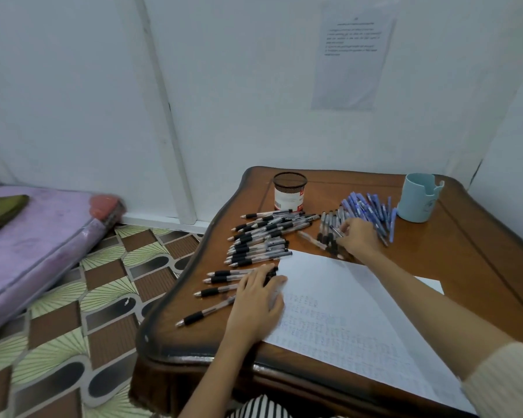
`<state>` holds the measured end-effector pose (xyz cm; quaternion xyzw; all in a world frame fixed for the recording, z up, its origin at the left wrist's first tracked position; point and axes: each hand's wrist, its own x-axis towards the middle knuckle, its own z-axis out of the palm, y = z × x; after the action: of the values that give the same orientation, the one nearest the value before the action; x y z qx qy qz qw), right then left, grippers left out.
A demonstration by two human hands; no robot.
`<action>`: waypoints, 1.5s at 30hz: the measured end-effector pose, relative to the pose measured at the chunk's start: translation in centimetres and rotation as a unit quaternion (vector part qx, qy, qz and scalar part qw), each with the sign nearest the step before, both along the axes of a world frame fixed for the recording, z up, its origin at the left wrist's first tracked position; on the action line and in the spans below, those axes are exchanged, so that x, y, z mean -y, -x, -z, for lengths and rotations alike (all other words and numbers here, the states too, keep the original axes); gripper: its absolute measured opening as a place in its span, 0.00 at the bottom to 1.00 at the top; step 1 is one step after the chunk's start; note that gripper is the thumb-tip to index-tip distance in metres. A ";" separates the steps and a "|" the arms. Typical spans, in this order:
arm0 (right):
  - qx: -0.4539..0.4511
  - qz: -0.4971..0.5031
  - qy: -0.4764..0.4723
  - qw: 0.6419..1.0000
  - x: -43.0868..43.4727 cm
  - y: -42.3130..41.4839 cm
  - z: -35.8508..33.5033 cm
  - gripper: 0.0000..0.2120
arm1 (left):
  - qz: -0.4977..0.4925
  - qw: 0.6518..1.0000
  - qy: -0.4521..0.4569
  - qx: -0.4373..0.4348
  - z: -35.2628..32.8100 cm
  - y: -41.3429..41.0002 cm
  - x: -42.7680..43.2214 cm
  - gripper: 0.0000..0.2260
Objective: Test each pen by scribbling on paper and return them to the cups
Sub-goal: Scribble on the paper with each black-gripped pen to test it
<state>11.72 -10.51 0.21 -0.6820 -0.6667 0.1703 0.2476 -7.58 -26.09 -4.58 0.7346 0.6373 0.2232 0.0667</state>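
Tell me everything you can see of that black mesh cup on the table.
The black mesh cup is a round holder of fine dark wire mesh, seemingly metal, with a solid rim. A white label with a red mark wraps its lower half. It stands upright on the wooden table, near the far left corner. No pens stick out of it. Black pens lie just before its base; whether they touch it is unclear.

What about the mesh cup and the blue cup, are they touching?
Apart. The head view shows bare table between the mesh cup and the blue cup, which stand well separated.
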 end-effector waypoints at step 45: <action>0.202 -0.182 -0.095 0.958 -3.3 4.2 1.8 0.21 | -0.004 1.000 -0.019 -0.013 0.4 0.1 -0.3 0.17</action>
<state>7.54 -7.25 -1.56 -0.5428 -0.8288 0.0073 0.1361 -7.71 -25.82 -5.03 0.7358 0.6368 0.2262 0.0433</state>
